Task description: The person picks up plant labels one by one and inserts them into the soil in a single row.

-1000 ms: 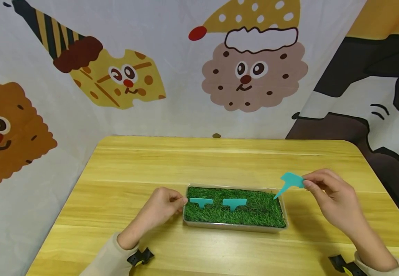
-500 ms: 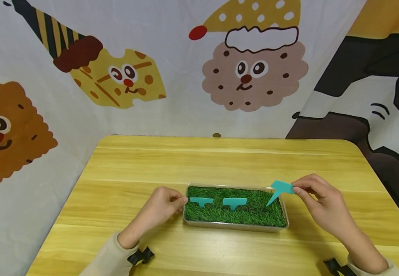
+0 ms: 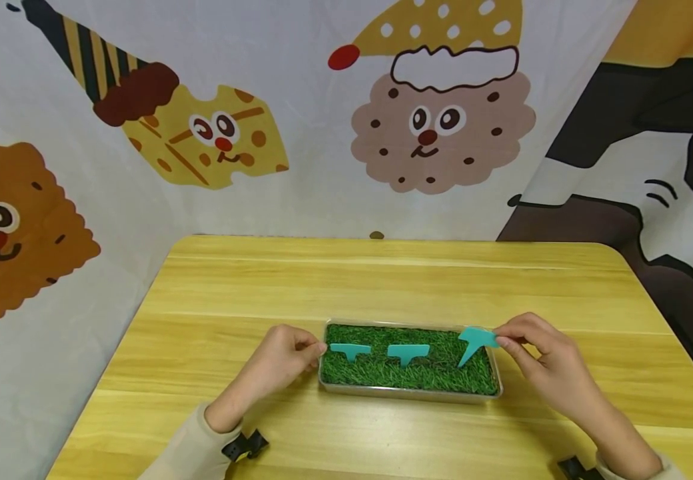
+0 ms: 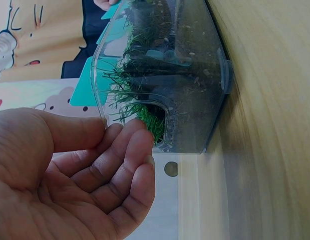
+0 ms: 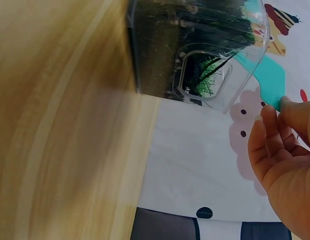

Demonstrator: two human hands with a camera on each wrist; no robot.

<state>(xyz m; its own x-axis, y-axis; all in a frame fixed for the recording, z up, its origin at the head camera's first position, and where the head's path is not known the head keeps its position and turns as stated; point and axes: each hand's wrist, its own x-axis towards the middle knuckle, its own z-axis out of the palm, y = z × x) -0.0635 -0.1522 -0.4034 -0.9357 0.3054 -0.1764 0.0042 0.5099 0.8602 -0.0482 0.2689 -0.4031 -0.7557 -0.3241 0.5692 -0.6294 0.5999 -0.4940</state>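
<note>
A clear plastic box (image 3: pixel 409 394) filled with green grass stands on the table. Two turquoise T-shaped plant labels, a left one (image 3: pixel 350 350) and a middle one (image 3: pixel 408 351), are stuck upright in the grass. At the box's left end my left hand (image 3: pixel 280 357) pinches the rim between thumb and fingers; the left wrist view shows the thumb tip at the rim. My right hand (image 3: pixel 553 367) pinches a third turquoise plant label (image 3: pixel 477 339) by one end of its head. That label tilts, its pointed stem slanting down over the grass at the right end. Whether the tip touches the grass, I cannot tell.
The wooden table (image 3: pixel 250 280) has rounded far corners. Behind it hangs a white cloth (image 3: pixel 316 207) with printed cartoon snacks. Through the box wall in the left wrist view, dark soil (image 4: pixel 190 100) shows below the grass.
My right hand has moved left and down with the third plant label, bringing its stem tip from the box's right edge further in over the grass. The left hand stays at the rim.
</note>
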